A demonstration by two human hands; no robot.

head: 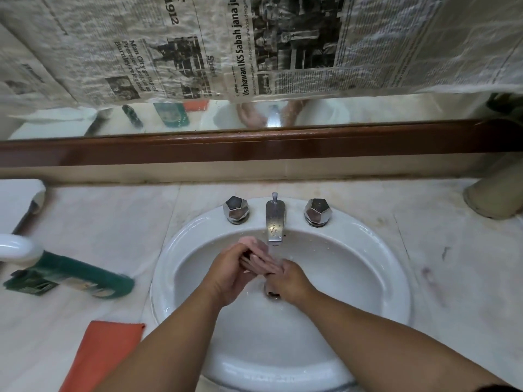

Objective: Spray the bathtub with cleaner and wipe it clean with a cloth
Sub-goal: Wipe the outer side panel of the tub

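Orange cloth (102, 355) flat on the counter (424, 278), lower left; green cleaner bottle (85, 278) on its side just beyond, both well apart from the hands. In the sink (382, 264), under the tap (275, 222) — left hand (229, 267) curled round the straight fingers of the right hand (287, 275).

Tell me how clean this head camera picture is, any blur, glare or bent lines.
Head view: the wide lens bows the wooden mirror frame; the green bottle at the left edge is smeared; left hand and right hand under the tap look fairly sharp; light is soft, with mild shine on the sink rim.
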